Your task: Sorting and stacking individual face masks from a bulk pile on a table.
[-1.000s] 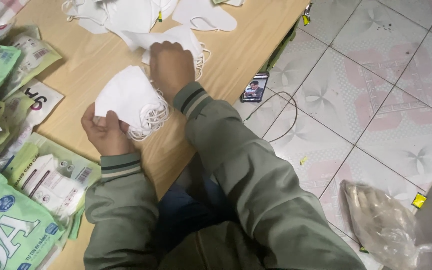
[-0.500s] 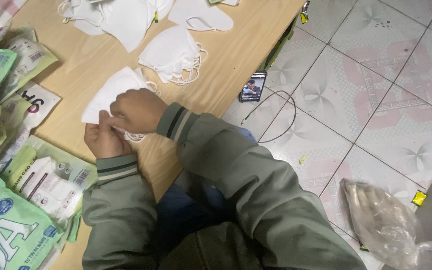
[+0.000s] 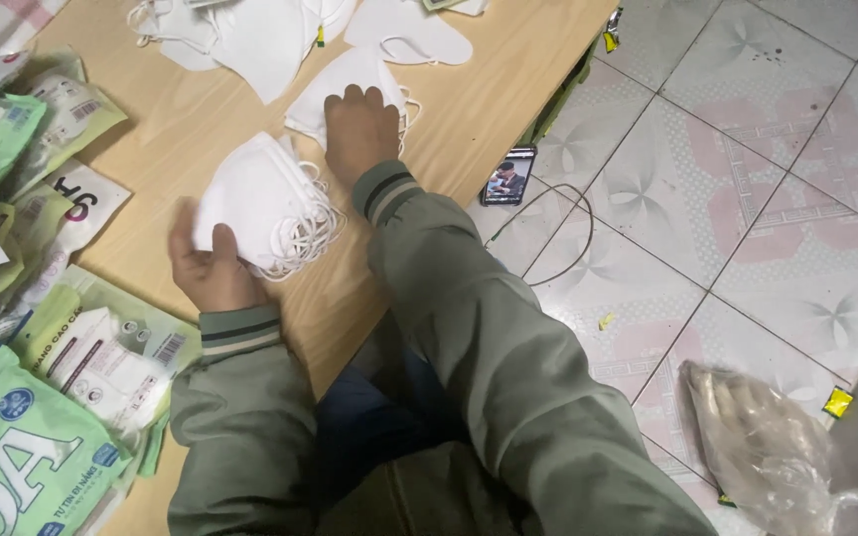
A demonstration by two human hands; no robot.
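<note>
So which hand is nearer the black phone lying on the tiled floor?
The right hand: it rests on a white folded mask near the table edge above the phone. The left hand holds a mask stack farther left.

On the table (image 3: 489,109), loose masks (image 3: 250,30) lie beyond a mask stack (image 3: 255,203), packets (image 3: 81,347) to its left.

A single head-worn view is given, aimed steeply down from close above the wooden table (image 3: 469,119), whose right edge and the tiled floor (image 3: 747,199) are included.
</note>
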